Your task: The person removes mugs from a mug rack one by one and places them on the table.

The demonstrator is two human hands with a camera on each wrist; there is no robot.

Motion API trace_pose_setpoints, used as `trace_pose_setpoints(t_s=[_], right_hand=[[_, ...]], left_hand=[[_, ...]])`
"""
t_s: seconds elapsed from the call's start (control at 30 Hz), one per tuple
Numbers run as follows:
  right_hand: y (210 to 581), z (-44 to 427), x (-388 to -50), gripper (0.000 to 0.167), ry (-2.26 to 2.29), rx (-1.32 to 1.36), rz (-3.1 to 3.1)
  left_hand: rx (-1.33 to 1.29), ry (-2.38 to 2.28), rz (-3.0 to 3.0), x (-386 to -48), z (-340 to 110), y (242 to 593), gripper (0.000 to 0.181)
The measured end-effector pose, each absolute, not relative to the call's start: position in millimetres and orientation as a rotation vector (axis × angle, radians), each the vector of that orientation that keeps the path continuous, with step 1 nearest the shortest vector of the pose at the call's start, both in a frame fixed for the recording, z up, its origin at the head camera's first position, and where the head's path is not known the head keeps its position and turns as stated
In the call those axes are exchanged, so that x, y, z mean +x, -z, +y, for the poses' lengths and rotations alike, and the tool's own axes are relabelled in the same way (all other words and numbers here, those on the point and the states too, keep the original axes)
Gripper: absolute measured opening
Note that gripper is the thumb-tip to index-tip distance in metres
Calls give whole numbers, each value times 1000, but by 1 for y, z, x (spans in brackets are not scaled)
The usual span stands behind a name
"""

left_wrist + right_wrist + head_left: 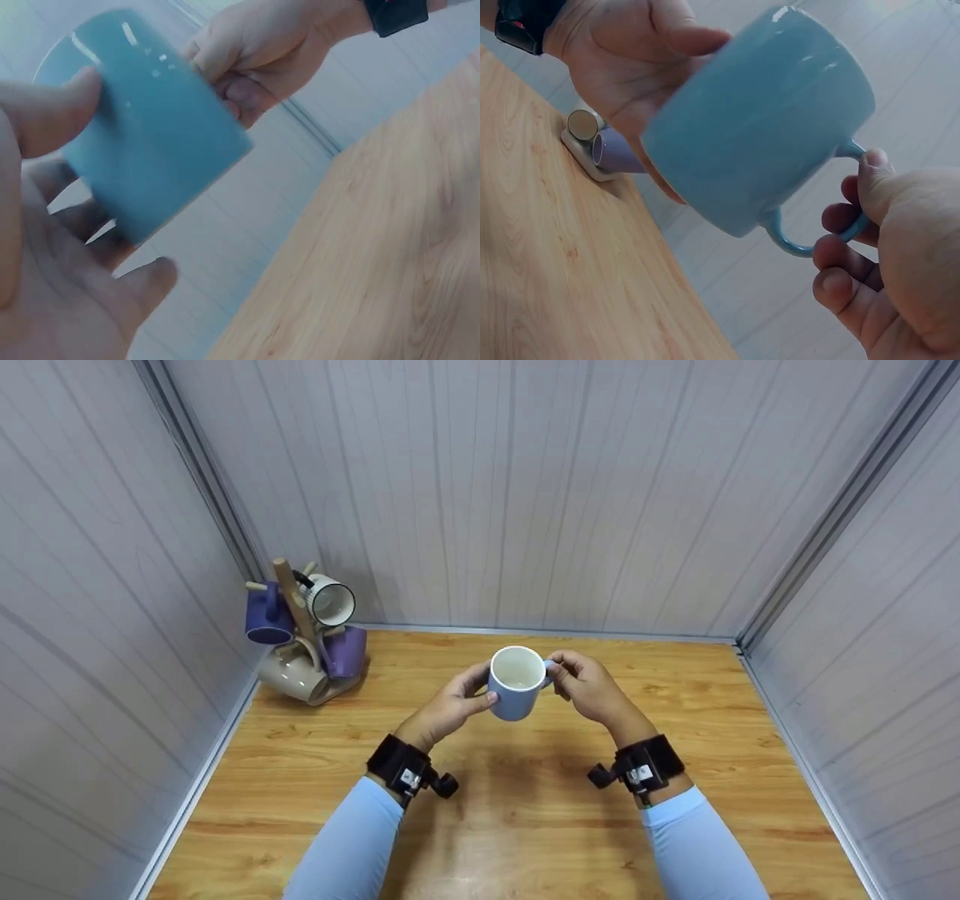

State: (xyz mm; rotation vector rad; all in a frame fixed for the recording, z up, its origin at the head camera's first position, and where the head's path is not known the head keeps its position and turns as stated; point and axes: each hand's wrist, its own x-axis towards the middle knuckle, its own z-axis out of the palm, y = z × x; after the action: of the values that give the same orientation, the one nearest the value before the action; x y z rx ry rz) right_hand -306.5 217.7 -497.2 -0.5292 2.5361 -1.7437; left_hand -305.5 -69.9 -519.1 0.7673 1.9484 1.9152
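Observation:
A light blue mug [513, 701] with a pale inside is held up above the wooden table, its mouth tipped toward the head camera. My left hand [451, 703] grips the mug's body from the left, thumb on the near side and fingers behind it. On the other side my right hand [589, 684] pinches the handle [791, 245] between thumb and fingers. The left wrist view shows the mug's smooth side [154, 142] and the left thumb [56, 112] against it. The mug's base is clear of the tabletop.
At the table's back left stands a wooden mug rack [294, 604]. On it hang a dark blue mug [268, 615], a white mug with a black rim [330, 601], a purple mug [346, 652] and a beige mug [294, 673]. Pale panel walls [480, 495] enclose the wooden table [510, 825].

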Motion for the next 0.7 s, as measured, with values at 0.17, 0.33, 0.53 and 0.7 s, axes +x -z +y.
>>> trace_pose_setpoints(t_s=[0.17, 0.33, 0.53, 0.7], right_hand=[[501, 222, -305, 25, 1795, -430, 2550], [507, 223, -304, 22, 1792, -350, 2582], [515, 227, -307, 21, 1899, -184, 2574], [520, 238, -311, 24, 1963, -15, 2600]], left_hand=[[737, -1965, 2181, -303, -57, 521, 60], [694, -1948, 2394, -301, -46, 526, 57], [657, -1625, 2743, -294, -38, 532, 64], [728, -1359, 2882, -290, -34, 538, 70]])
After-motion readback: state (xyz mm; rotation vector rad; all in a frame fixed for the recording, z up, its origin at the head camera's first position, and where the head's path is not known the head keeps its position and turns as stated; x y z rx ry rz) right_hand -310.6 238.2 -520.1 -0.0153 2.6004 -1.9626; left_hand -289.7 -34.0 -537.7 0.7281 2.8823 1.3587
